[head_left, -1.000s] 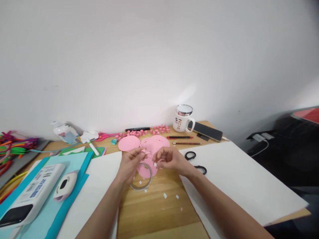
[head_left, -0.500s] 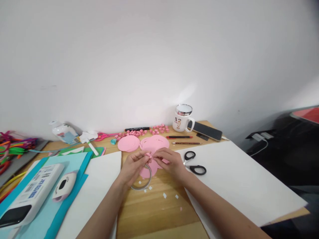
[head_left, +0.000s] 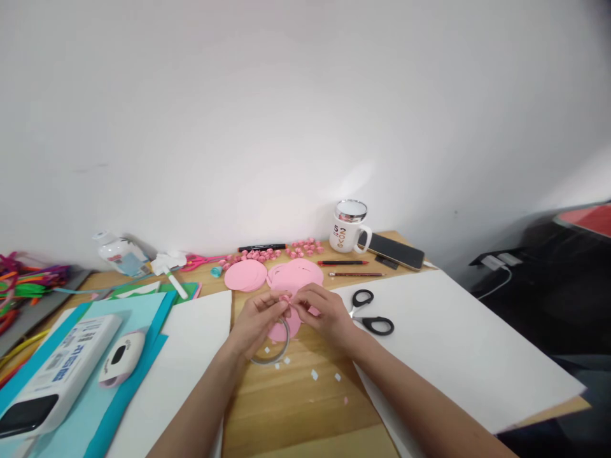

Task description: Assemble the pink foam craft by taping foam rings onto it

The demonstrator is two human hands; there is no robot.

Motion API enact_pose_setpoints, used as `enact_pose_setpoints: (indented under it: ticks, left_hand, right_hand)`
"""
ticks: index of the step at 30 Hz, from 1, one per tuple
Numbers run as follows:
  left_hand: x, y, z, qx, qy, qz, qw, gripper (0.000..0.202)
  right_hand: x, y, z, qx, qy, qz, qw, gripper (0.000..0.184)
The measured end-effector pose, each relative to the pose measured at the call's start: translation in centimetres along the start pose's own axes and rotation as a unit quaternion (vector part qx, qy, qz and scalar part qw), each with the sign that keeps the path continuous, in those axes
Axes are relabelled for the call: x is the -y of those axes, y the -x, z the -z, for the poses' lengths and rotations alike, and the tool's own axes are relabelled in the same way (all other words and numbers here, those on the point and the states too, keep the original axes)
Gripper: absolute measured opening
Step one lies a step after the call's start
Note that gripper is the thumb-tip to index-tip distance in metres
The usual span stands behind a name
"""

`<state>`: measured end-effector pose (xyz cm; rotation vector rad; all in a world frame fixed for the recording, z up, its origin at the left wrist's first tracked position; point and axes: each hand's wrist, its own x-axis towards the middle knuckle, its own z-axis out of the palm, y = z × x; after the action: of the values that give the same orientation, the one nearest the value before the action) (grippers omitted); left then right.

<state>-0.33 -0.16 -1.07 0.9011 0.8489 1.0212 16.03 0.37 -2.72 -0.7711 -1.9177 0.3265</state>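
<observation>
- Head view: left hand point(head_left: 256, 323) pinching a small pink piece point(head_left: 285, 298) with thumb and fingers.
- Right hand point(head_left: 326, 313): fingers bent in, tips at the same piece; can't tell if it grips or only presses.
- Pink piece sits between both hands' fingertips, over pink discs point(head_left: 296, 275) spread behind and below.
- Grey ring point(head_left: 287, 343): just under left hand, part hidden; touching or apart, can't tell.
- White squares point(head_left: 314, 374): loose on surface point(head_left: 291, 413), nearer the body than the hands.
- Scissors point(head_left: 379, 326): right of right hand, blades mostly hidden behind it.
- Crumpled pink bits point(head_left: 308, 246): beyond both hands, toward the wall.
- Risk, my judgement: piece looks light, so pinching too hard could crush it out of shape.
- Crowded fingertips could let it slip; dropped on same-colour discs, it'd be hard to spot.
- Lowering the left hand carelessly might knock the ring into the squares.
- Right forearm dragging back could scatter squares, or pick them up if sticky.
- Right hand dropping straight down may meet the blades.
</observation>
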Motion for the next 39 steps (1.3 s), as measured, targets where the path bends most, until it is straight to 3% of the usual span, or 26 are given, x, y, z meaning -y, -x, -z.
enact_pose_setpoints:
  ticks: [17, 26, 39]
  left_hand:
    - [-0.11, 0.13, -0.11, -0.009, 0.034, 0.009, 0.999, 0.02]
    - [0.31, -0.09, 0.01, -0.009, 0.109, 0.04, 0.993, 0.014]
    - [0.58, -0.33, -0.11, 0.02, 0.16, 0.065, 0.985, 0.008]
  right_hand:
    - [0.26, -0.28, 0.36, 0.038, -0.007, 0.004, 0.999, 0.013]
    - [0.02, -0.22, 0.33, 0.057, 0.0, -0.001, 0.998, 0.013]
    - [-0.35, -0.13, 0.34, 0.077, 0.007, 0.003, 0.997, 0.011]
